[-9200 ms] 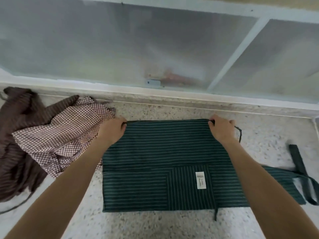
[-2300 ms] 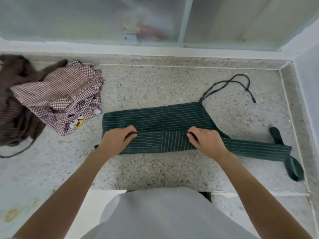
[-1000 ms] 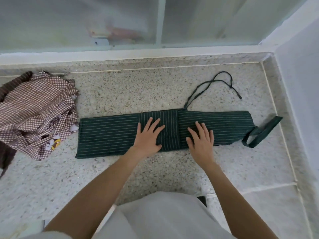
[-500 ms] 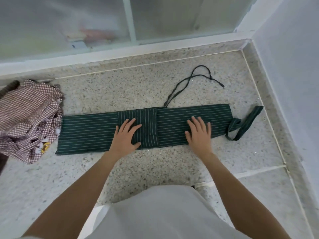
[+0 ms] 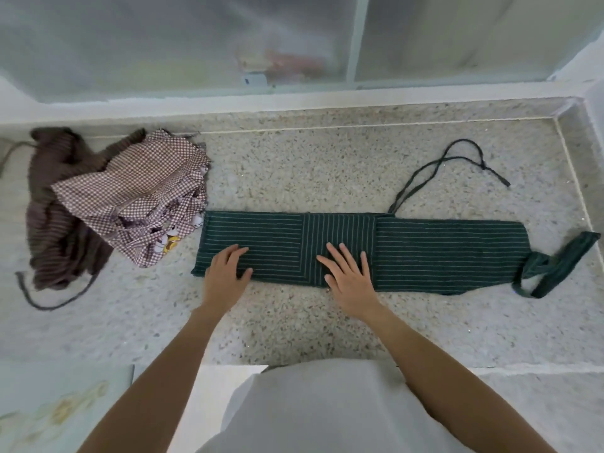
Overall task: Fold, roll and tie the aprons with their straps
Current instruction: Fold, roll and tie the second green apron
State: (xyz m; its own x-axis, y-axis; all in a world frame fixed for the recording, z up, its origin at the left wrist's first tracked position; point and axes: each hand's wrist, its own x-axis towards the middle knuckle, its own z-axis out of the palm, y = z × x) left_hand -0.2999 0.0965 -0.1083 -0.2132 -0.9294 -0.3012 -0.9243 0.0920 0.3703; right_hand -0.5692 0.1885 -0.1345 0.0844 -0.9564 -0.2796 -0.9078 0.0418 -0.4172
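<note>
Forearms reach out over the speckled counter, nearest the camera. Left hand lies flat with fingers straight, pressing the left end of the green striped apron. Right hand rests flat and spread on the apron's middle, fingers extended, gripping nothing. The apron is folded into a long narrow band stretching sideways under both hands. Past the right hand, a wide green strap loops off the band's far right end. Beyond it, a thin cord trails away. Beyond the left hand, a checked apron lies crumpled on a brown striped apron.
</note>
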